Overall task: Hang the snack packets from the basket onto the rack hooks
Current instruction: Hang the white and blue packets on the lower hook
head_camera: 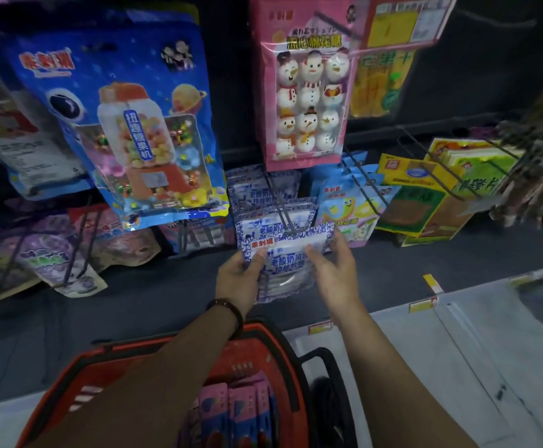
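Note:
A small stack of blue-and-white snack packets [284, 253] is held up in front of a rack hook [283, 215], its top edge at the hook's tip. My left hand [239, 278] grips the stack's left side, thumb on the front. My right hand [331, 270] holds the right side, thumb on the front and fingers behind. More packets of the same kind [263, 192] hang further back on that hook. Below, the red basket [273, 337] holds several pink-and-blue packets [234, 412].
A big blue candy bag [128, 124] hangs at upper left, a pink snowman pack [309, 92] above the hook. Yellow and green packs [425, 195] hang on hooks to the right, purple packs [53, 253] at left. A pale shelf edge with price tags [422, 305] runs at lower right.

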`<state>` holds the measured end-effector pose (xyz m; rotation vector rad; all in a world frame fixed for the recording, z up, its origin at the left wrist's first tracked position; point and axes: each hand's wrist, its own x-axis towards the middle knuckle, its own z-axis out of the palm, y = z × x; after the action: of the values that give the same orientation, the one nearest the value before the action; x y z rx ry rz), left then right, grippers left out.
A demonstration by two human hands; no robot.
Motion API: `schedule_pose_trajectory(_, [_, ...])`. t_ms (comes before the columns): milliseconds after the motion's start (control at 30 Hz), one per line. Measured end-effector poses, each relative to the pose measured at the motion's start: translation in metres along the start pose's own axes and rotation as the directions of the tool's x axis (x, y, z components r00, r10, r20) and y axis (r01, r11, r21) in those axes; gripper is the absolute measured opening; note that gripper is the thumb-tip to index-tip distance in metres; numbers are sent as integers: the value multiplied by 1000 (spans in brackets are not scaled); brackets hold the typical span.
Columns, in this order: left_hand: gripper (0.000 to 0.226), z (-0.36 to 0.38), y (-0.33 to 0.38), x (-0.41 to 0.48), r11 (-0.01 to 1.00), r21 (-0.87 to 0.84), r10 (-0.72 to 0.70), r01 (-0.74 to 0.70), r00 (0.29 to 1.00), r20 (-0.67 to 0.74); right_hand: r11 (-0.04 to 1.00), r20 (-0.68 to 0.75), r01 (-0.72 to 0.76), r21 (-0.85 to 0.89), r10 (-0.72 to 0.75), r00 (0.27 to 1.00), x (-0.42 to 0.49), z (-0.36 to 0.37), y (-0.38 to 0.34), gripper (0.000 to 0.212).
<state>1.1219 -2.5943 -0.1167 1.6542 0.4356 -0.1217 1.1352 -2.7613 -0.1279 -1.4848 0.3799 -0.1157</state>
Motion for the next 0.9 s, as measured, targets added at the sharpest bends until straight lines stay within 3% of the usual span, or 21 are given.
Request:
schedule_pose_trajectory(100, [31,4,-6,16,1000,-11,-7,6,999,-31,1000,2,2,12,-2,1000,3,3,-3,79])
schedule_pose_trajectory(267, [72,11,-20,39,998,-67,-25,22,998,-54,999,58,-33,-4,33,998,2,9,-1,85])
schedule_pose_trajectory(400, [40,18,-8,43,994,-64,-97,94,994,-54,993,99,18,-120,-6,995,3,15,3,83])
schedule_pose_trajectory(467, [40,19,-4,48,991,-68,-117,112,991,-72,986,138,32,-161,-10,990,3,17,3,80])
schedule_pose_trajectory(500, [30,19,-4,52,992,-79,-107,100,991,-84,981,154,33,-189,-4,988,1,18,2,80])
schedule_pose_trajectory(600, [43,18,-3,60,991,-91,-113,103,987,-117,970,164,31,-243,9,986,1,18,3,79])
schedule_pose_trajectory(800, [46,13,-3,72,989,-82,-129,120,984,-123,943,173,4,-332,57,983,-1,22,3,76])
schedule_pose_trajectory(900, [29,12,0,72,991,-60,-122,116,988,-98,926,180,-15,-378,90,980,-4,24,1,72])
